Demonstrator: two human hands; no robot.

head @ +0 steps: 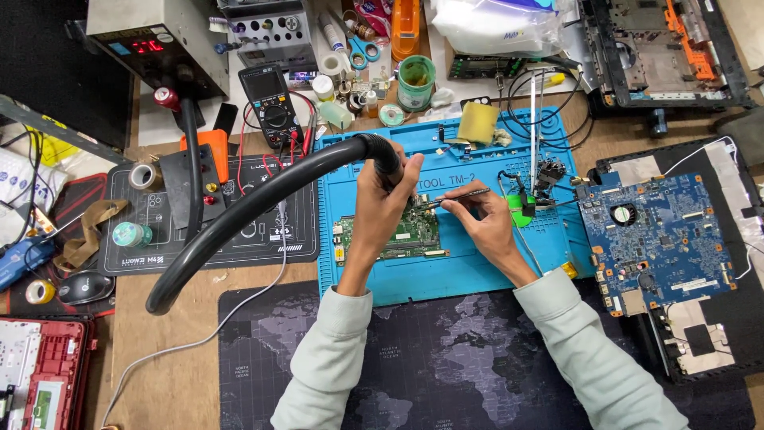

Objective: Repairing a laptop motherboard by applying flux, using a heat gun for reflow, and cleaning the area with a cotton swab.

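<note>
Head view, looking straight down on a crowded repair bench: a person in pale sleeves is working over a small green board (387, 232) lying flat on a blue mat (477, 271). The left hand (380, 209) is closing its grip around the black nozzle (387, 165) of a hot-air hose (239, 219), holding the tip just above the board's upper right corner. The hose is arcing away to the left and down, well clear of the board. The right hand (480, 215) is pinching tweezers (458, 197) in a closed grip, their long axis lying nearly level and pointing left, so the tips are meeting the same corner from the opposite side. Both hands are thus converging on one spot, nozzle from above, tweezers from the right; whether the tips are touching a part there is too small to tell. The board's long side is running left to right, most of it lying under and to the left of the left hand. The left hand is the nearer of the two to the board's middle. A larger blue board (652, 231) is resting well apart to the right, and a multimeter (271, 103) is standing above the mat's left corner.
</note>
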